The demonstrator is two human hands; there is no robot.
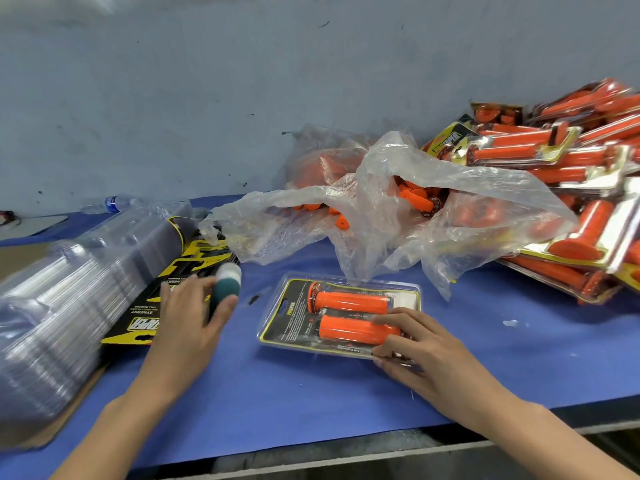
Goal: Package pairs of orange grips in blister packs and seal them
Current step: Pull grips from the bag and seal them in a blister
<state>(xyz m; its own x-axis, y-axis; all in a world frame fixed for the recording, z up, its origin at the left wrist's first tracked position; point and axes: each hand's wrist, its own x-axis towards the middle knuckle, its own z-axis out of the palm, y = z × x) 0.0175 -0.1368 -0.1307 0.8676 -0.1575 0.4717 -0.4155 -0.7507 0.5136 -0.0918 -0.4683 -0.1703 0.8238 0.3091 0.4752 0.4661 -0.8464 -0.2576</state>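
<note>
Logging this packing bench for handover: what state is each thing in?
blister pack: flat on table, two orange grips inside
left hand: grips blurred green-and-white tool
right hand: holds blister pack's right end
plastic bag: open, loose grips inside
finished packs: heaped at right
empty blisters: nested in a stack
water bottle: lying on its side
</note>
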